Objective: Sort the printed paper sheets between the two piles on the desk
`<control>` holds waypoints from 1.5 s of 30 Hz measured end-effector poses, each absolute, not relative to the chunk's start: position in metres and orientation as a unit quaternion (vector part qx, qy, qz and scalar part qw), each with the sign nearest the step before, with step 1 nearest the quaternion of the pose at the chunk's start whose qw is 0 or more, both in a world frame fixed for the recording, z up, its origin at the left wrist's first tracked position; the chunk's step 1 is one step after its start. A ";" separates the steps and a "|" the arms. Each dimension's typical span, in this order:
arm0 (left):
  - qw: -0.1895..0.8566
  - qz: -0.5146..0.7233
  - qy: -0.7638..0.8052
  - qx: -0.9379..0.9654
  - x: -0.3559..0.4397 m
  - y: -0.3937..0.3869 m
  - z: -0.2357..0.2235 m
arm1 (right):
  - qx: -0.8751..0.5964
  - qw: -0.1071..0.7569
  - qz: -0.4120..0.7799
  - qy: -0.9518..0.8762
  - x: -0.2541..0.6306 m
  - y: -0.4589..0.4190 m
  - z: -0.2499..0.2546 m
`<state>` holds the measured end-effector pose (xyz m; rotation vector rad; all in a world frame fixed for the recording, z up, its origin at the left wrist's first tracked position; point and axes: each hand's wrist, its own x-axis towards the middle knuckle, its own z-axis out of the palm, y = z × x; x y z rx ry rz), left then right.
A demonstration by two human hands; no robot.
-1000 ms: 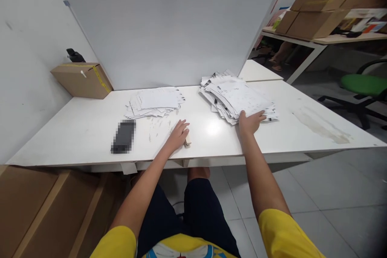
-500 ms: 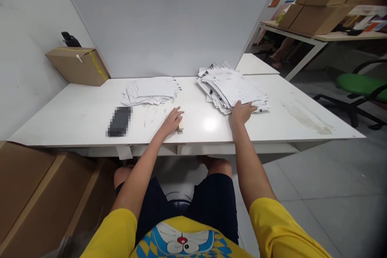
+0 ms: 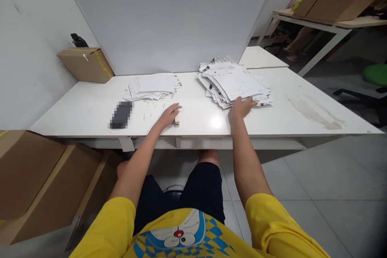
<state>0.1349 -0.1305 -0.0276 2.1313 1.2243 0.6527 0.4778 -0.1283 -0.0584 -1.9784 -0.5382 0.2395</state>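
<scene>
My left hand (image 3: 170, 115) lies low over the white table with its fingers stretched out. Beside and partly beneath it is a small cream-coloured block-like object (image 3: 177, 121), perhaps a stapler; the hand covers part of it. At the front edge of a thick, untidy stack of paper (image 3: 234, 82), my right hand (image 3: 241, 107) touches the sheets, fingers apart. Some of its fingertips are hard to make out against the paper. A lower pile of paper (image 3: 154, 85) lies farther back on the left, its sheets unevenly aligned.
A blurred-out dark, flat object (image 3: 121, 115) lies on the white table (image 3: 81, 113) at left. Behind it a cardboard box (image 3: 86, 64) leans by the wall. A grey panel (image 3: 172, 20) closes off the back. More cardboard boxes (image 3: 39, 173) stand below on the left.
The view has shifted slightly, so the table sits a little higher in the picture. Both hands keep nearly the same places beside the small object and the paper stack.
</scene>
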 end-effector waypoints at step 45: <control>-0.091 0.232 0.509 0.824 0.124 -0.011 -0.039 | -0.625 0.408 0.142 -0.651 0.352 -0.004 -0.066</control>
